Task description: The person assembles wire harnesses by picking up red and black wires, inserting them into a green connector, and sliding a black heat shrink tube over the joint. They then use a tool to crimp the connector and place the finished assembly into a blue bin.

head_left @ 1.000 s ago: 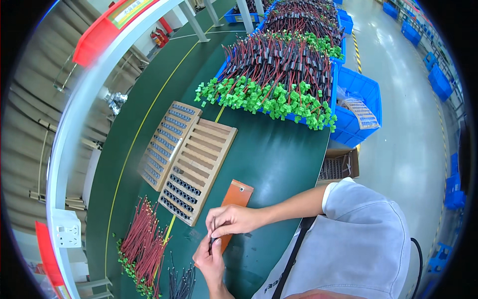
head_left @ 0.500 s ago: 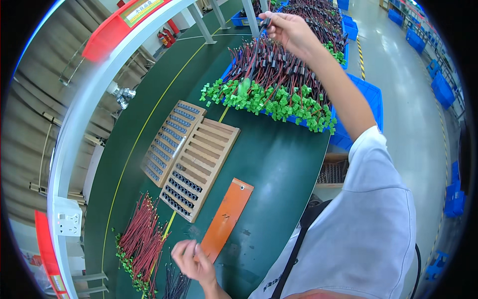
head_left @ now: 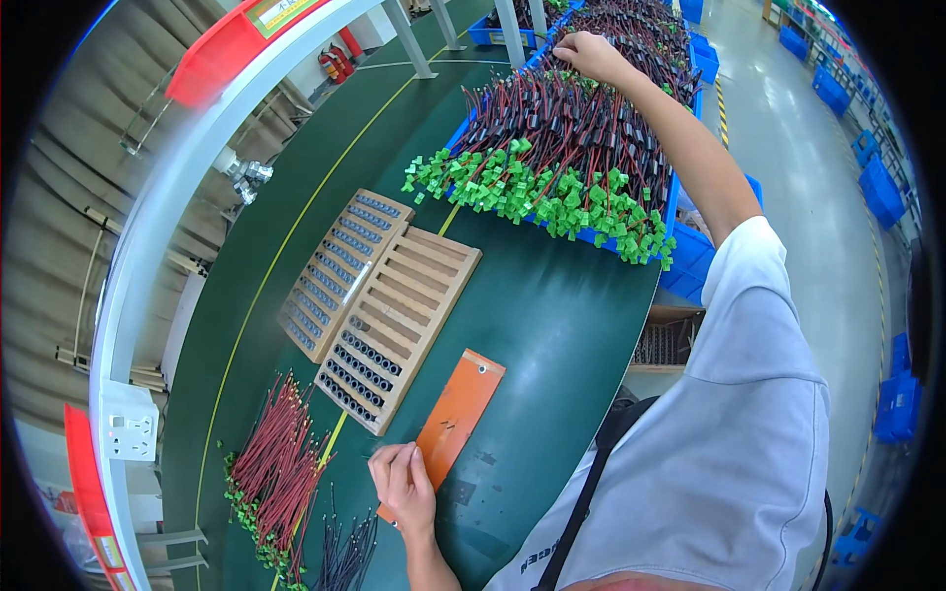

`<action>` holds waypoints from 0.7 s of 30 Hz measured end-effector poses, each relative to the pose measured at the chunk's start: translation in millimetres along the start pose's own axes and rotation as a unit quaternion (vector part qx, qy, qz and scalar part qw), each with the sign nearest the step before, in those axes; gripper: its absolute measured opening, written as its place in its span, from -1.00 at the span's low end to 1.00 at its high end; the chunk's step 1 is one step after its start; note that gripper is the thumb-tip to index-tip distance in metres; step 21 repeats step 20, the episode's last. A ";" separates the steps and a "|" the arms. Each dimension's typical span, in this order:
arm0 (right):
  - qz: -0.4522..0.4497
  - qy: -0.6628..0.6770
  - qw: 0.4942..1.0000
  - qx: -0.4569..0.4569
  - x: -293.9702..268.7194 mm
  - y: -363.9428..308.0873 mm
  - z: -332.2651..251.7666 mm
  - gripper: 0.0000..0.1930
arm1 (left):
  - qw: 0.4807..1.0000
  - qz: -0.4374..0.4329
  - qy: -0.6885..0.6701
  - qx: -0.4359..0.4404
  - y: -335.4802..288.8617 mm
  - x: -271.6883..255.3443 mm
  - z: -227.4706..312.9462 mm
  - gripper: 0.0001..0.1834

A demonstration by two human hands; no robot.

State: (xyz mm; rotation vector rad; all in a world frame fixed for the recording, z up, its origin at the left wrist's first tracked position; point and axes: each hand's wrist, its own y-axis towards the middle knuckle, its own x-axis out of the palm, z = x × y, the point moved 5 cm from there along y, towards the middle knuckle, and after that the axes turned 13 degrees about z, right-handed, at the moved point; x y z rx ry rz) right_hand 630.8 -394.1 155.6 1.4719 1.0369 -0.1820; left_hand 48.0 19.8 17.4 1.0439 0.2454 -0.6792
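My right hand reaches over the far part of a big heap of red and black cables with black cylinders and green connectors. Its fingers are bent together; what they hold, if anything, is hidden. My left hand is over the near end of an orange strip, its fingers closed together, and I cannot make out what is in them. Beyond the strip lies a wooden slotted tray, its nearer rows filled with black cylinders. A second wooden tray with grey pieces adjoins it.
Red wires with green ends lie in a bundle at the near left, beside black wires. Blue bins stand at the right of the green table. A white frame with a socket runs along the left.
My right hand has moved right and slightly down over the heap; the cable with a green end no longer hangs visibly from it. My left hand has shifted right and its fingers have drawn together.
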 end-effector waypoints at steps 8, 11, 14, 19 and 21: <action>-0.151 0.055 0.983 -0.089 10.8 -21.9 -38.8 -0.65 | 1.000 -0.006 -0.001 0.008 -4.5 4.2 0.9 -0.86; -0.159 0.022 0.983 -0.093 9.4 -24.7 -41.9 -0.70 | 1.000 -0.007 -0.001 0.007 -4.0 4.2 1.5 -0.86; -0.100 -0.054 0.979 -0.171 0.4 -28.2 -45.3 -0.79 | 1.000 -0.011 -0.001 0.011 -3.5 4.7 1.4 -0.87; -0.151 -0.101 0.952 -0.246 -9.8 -32.4 -60.4 -0.84 | 0.999 -0.025 0.009 0.025 -2.2 5.2 5.2 -0.87; -0.165 -0.128 0.942 -0.263 -12.4 -33.8 -61.7 -0.84 | 0.999 -0.031 0.011 0.025 -3.0 5.6 4.6 -0.87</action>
